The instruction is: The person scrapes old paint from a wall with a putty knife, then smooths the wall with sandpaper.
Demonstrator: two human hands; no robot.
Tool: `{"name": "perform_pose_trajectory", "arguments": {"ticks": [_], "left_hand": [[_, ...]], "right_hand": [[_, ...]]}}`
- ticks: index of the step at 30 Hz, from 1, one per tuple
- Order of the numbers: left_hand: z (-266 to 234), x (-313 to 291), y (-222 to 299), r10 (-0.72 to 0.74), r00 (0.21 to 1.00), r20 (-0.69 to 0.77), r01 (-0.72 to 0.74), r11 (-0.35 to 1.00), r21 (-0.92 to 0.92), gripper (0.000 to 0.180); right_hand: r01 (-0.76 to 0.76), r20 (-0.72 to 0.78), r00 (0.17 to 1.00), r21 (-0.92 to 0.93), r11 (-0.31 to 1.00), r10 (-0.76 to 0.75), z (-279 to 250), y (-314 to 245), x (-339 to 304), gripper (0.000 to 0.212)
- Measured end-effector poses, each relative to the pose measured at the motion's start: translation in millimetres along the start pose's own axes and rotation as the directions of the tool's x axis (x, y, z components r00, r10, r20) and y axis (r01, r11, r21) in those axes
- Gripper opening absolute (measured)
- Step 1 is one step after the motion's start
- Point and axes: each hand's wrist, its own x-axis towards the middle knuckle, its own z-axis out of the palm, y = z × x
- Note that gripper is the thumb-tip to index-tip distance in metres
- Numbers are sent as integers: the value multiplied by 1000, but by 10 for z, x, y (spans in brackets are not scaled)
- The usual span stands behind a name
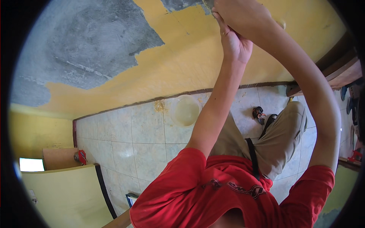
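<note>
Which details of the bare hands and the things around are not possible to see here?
In the head view:
- Right bare hand: fingertips and any held object, cut off by the top edge.
- Left bare hand: most fingers, hidden behind the right one.
- Round translucent plastic tub: whether it holds liquid, too indistinct.
- Flat blue-edged object: mostly hidden by the red fabric sleeve.
</note>
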Motion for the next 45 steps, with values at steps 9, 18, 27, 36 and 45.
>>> {"name": "perform_pose_trajectory", "arguments": {"ticks": [9, 18, 27, 36, 45], "left_hand": [[-323, -123, -52, -150, 986, -65, 146, 987, -66, 39], [-560, -180, -152, -15, 1000, 6, 14, 990, 139, 37], [-402, -161, -78, -120, 976, -183, 111, 992, -59, 55], [-329, -223, 36, -55, 995, -83, 64, 992, 108, 46], [-354, -255, -205, 5, 999, -54, -6, 1000, -12, 35]], "right_hand": [[-54, 66, 997, 76, 996, 49, 314, 88, -124, 24], [-32, 76, 997, 23, 999, 30, 253, -96, -140, 13], [10, -160, 987, 116, 993, 9, 559, -41, -165, 12], [-449, 178, 892, 250, 858, 415, 596, -205, -93, 11], [-99, 105, 990, 8, 995, 98, 315, -220, -106, 11]]}}
